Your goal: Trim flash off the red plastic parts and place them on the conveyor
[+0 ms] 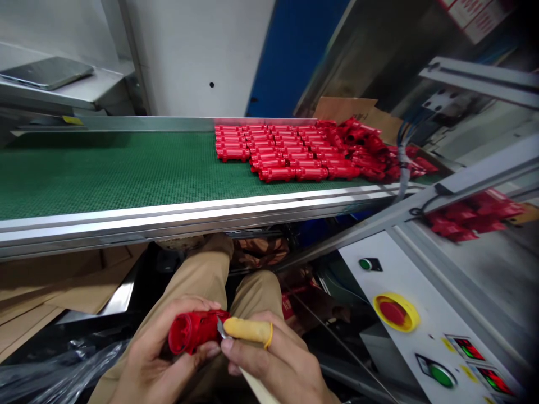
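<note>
Red plastic part (197, 331), low in the frame over my lap, looks light and stiff; my left hand (155, 359) clamps its body, right fingers (248, 331) pinch a small blade (220, 328).

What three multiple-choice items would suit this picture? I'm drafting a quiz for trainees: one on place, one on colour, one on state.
1. Where do the sorted red parts lie?
A. on the belt
B. on the floor
C. in a box

2. What colour is the big round button?
A. blue on white
B. red on yellow
C. black

3. What does the left hand do?
A. hangs free
B. presses a button
C. grips a red part

A: rows on the green belt. B: red cap, yellow ring. C: fingers wrap the part while the right hand sets a blade to it.
</note>
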The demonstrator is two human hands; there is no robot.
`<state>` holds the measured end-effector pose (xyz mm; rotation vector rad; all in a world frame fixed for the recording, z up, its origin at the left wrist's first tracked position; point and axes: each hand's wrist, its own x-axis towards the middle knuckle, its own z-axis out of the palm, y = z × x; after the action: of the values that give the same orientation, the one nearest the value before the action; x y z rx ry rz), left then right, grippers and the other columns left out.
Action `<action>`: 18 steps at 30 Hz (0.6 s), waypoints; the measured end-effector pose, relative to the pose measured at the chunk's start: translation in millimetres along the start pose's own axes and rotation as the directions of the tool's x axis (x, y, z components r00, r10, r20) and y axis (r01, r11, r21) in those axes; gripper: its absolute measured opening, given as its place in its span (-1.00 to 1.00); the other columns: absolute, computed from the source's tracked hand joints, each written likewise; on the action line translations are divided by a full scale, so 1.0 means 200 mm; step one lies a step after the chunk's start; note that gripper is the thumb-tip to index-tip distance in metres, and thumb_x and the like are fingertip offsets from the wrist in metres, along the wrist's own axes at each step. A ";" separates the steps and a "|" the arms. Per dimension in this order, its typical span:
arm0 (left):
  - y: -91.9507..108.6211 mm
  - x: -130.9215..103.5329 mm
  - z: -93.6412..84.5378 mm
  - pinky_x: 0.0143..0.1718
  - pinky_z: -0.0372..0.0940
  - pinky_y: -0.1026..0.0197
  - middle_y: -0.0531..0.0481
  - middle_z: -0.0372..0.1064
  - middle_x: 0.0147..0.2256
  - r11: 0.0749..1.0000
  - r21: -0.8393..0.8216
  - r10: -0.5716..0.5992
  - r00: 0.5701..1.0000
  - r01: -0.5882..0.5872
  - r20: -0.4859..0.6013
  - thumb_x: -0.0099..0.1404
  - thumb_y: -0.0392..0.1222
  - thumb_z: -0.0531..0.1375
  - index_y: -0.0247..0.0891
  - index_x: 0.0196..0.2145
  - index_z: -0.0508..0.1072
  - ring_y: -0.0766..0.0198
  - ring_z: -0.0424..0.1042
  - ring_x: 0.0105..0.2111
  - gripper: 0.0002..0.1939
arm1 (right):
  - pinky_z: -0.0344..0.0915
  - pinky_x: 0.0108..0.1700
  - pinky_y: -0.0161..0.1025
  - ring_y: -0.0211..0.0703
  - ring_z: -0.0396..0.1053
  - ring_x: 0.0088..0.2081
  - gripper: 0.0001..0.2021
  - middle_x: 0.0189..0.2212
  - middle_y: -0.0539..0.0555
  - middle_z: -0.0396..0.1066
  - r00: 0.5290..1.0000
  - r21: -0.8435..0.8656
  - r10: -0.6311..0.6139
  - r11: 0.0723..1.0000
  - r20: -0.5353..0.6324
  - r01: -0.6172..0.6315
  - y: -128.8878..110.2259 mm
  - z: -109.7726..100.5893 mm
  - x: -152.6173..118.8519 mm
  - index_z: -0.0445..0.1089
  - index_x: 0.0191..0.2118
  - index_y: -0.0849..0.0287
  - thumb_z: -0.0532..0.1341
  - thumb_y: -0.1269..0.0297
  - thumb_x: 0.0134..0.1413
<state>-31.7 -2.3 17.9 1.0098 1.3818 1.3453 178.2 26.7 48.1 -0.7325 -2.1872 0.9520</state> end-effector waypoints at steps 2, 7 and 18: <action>0.00 0.00 0.00 -0.07 0.44 0.16 -0.04 0.67 -0.19 1.000 -0.004 0.003 1.000 -0.003 -0.006 0.11 -0.13 0.50 -0.01 -0.25 0.69 0.00 0.62 -0.16 -0.79 | 0.55 -0.09 -0.17 -0.07 0.49 -0.15 -0.63 -0.16 0.11 0.54 1.000 0.011 0.008 1.000 -0.005 -0.008 0.00 0.00 0.00 0.40 0.27 -0.02 0.22 0.40 0.44; -0.01 0.00 0.00 -0.08 0.44 0.20 -0.03 0.68 -0.20 1.000 -0.009 0.022 1.000 -0.022 -0.013 0.11 -0.15 0.50 -0.01 -0.24 0.69 0.03 0.63 -0.18 -0.78 | 0.53 -0.07 -0.19 -0.09 0.49 -0.12 -0.64 -0.11 0.12 0.53 1.000 0.010 0.016 1.000 -0.025 -0.016 -0.01 0.00 0.01 0.42 0.25 0.00 0.22 0.42 0.44; -0.08 -0.01 -0.03 -0.05 0.43 0.28 0.11 0.65 -0.15 0.994 0.047 0.099 0.995 -0.100 0.026 0.19 -0.18 0.45 0.06 -0.15 0.61 0.18 0.62 -0.15 -0.74 | 0.53 -0.09 -0.31 -0.15 0.52 -0.13 -0.69 -0.14 0.10 0.52 0.992 0.001 0.090 0.996 -0.085 -0.090 -0.01 0.02 -0.04 0.46 0.20 0.04 0.21 0.43 0.45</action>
<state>-36.9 -7.2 2.2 1.1364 1.3675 1.3744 180.4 19.0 44.9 -0.8642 -2.0976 0.9449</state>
